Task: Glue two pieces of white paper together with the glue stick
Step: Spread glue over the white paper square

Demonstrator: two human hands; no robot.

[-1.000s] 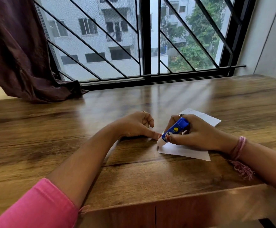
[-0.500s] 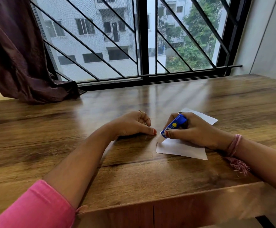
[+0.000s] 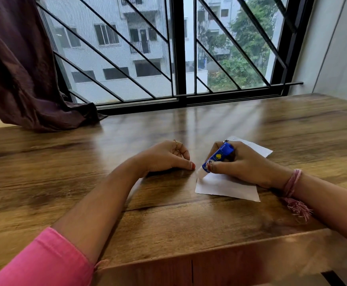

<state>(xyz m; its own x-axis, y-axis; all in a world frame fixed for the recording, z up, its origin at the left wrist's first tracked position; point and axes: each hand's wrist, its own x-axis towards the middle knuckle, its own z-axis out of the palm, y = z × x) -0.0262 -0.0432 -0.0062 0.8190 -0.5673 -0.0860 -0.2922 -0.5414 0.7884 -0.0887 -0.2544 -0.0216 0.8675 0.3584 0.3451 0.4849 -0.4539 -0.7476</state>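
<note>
A white paper (image 3: 226, 185) lies on the wooden table (image 3: 106, 193), right of the middle. My right hand (image 3: 242, 164) rests on it and grips a blue glue stick (image 3: 217, 158). The stick slants down to the left, its white tip touching the paper's near-left corner. A second paper edge (image 3: 255, 147) shows behind my right hand; I cannot tell whether it is a separate sheet. My left hand (image 3: 166, 156) lies curled on the bare table just left of the paper, its thumb tip close to the glue tip, holding nothing.
A barred window (image 3: 178, 58) runs along the table's far edge. A dark curtain (image 3: 19, 79) hangs at the far left and drapes onto the table. A white wall (image 3: 337, 48) stands at the right. The table's front edge (image 3: 209, 254) is near me.
The glue stick's tip has shifted a little along the paper's left corner. My left hand has stayed in place beside the paper.
</note>
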